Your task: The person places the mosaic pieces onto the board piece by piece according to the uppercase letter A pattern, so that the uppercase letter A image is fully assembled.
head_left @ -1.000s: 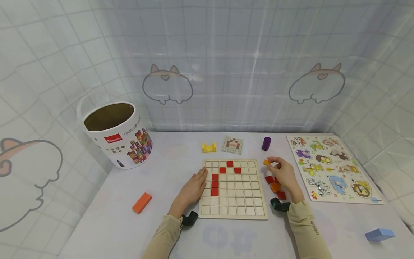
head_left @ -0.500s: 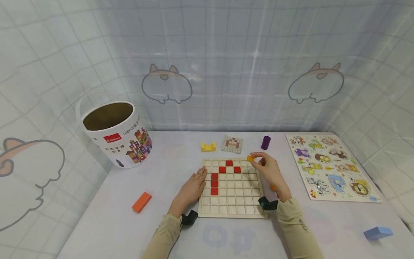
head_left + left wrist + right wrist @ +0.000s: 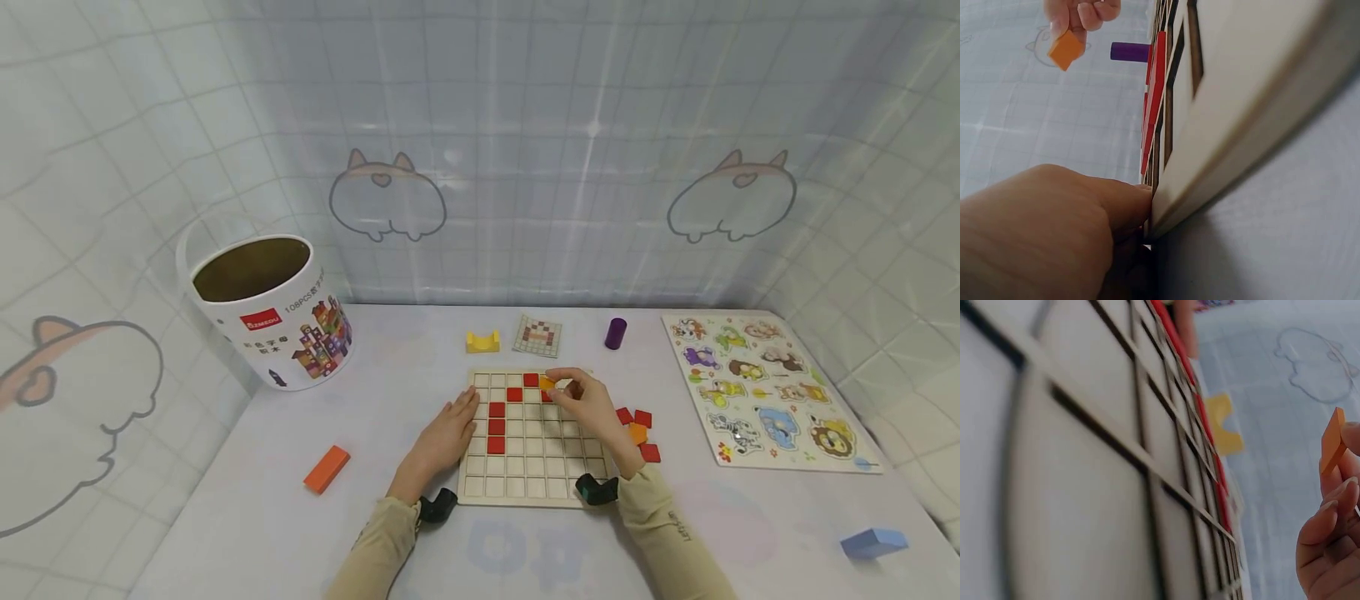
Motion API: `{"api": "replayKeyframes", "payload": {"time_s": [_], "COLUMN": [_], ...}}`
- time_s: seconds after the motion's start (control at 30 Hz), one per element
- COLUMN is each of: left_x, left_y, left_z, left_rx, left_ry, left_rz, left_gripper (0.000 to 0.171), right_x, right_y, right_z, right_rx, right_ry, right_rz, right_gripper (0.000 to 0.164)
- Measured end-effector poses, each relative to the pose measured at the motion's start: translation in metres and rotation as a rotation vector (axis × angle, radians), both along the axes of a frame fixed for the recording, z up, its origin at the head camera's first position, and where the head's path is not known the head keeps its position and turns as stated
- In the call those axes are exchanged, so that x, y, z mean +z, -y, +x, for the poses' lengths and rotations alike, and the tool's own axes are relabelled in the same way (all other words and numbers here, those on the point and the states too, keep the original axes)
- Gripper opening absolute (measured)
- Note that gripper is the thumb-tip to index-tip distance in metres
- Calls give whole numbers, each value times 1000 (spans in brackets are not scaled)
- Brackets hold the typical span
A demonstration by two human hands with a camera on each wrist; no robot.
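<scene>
My right hand (image 3: pixel 588 407) pinches an orange square tile (image 3: pixel 547 384) between thumb and fingertips, over the upper part of the wooden grid board (image 3: pixel 525 498). In the right wrist view the orange tile (image 3: pixel 1333 441) is held clear above the board. Several red tiles (image 3: pixel 497 427) lie in the board's cells, stepping up from the left to the top; the held tile partly covers one of them. My left hand (image 3: pixel 442 435) rests with straight fingers along the board's left edge, and its thumb (image 3: pixel 1125 200) touches the edge in the left wrist view.
Loose red and orange tiles (image 3: pixel 649 452) lie right of the board. Behind it are a pattern card (image 3: pixel 538 336), a yellow block (image 3: pixel 483 342) and a purple cylinder (image 3: pixel 616 333). An animal puzzle (image 3: pixel 772 392) lies right, a bucket (image 3: pixel 273 325) and orange block (image 3: pixel 327 469) left, a blue block (image 3: pixel 873 543) front right.
My right hand has carried the orange tile leftward from beside the board to above its upper cells, uncovering the loose tiles. My left hand has stayed on the board's edge.
</scene>
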State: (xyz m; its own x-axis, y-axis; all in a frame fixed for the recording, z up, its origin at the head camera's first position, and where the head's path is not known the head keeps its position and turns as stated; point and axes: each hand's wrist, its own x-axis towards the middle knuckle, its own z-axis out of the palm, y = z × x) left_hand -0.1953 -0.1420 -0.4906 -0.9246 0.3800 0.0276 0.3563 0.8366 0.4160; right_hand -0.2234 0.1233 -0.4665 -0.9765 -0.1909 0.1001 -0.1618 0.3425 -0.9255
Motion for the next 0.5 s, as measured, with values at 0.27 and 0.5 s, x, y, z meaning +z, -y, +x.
{"api": "replayKeyframes", "payload": {"time_s": [0.27, 0.5], "left_x": [1, -1], "left_y": [0, 0], "left_z": [0, 0], "left_rx": [3, 2], "left_ry": [6, 0], "left_rz": [-7, -10], "left_gripper": [50, 50], "right_x": [-9, -27], "right_y": [20, 32], "right_z": [5, 9], "right_rx": [80, 168], "right_ry": [1, -63], "right_rz": [-2, 46], "right_gripper": [27, 24]}}
